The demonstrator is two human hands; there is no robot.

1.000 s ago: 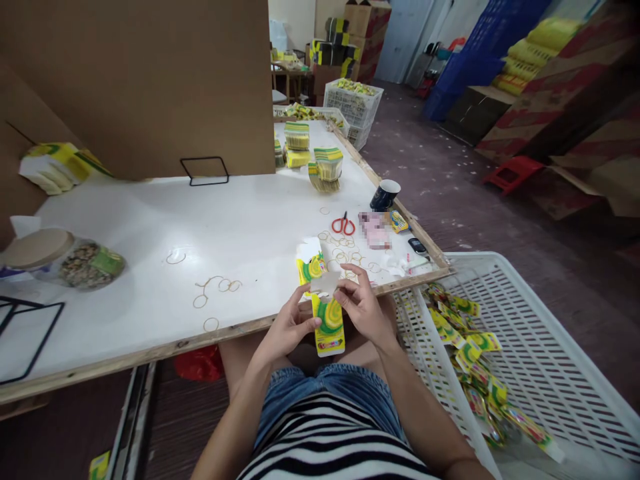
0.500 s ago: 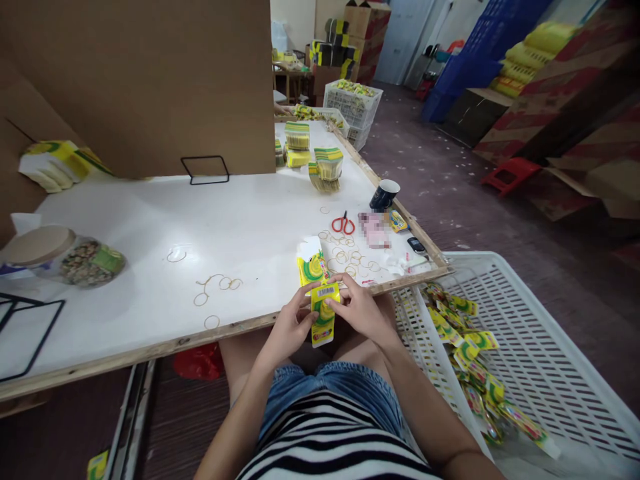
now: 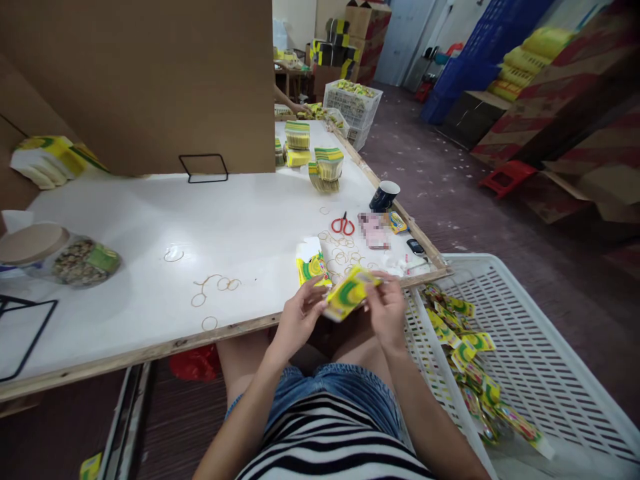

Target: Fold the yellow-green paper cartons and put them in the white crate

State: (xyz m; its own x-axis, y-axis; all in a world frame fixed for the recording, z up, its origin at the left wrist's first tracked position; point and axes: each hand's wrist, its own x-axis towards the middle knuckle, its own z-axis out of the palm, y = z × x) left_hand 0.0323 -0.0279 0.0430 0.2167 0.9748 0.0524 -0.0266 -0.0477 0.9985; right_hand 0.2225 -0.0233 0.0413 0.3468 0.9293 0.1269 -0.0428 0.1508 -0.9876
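A flat yellow packet (image 3: pixel 351 293) with a green swirl is tilted in front of the table's near edge, a little blurred. My right hand (image 3: pixel 387 310) grips its upper right end, thumb on the face. At the lower left end, the thumb and fingers of my left hand (image 3: pixel 303 310) close on the corner. Just beyond my hands, a stack of yellow and white cards (image 3: pixel 311 260) lies on the white table (image 3: pixel 150 260). Thin rubber bands (image 3: pixel 341 257) are scattered beside that stack.
Red-handled scissors (image 3: pixel 343 225), a dark mug (image 3: pixel 385 195) and a black key fob (image 3: pixel 415 247) lie to the right. A white crate (image 3: pixel 530 320) with similar packets stands at my right. Bundled cards (image 3: pixel 329 165) sit farther back. At left is a jar (image 3: pixel 85 260). Another person's hand (image 3: pixel 300 108) shows far back.
The packet has turned from upright to slanted, rising to the right. My right hand has moved right with its end. The other person's arm has come into view at the back.
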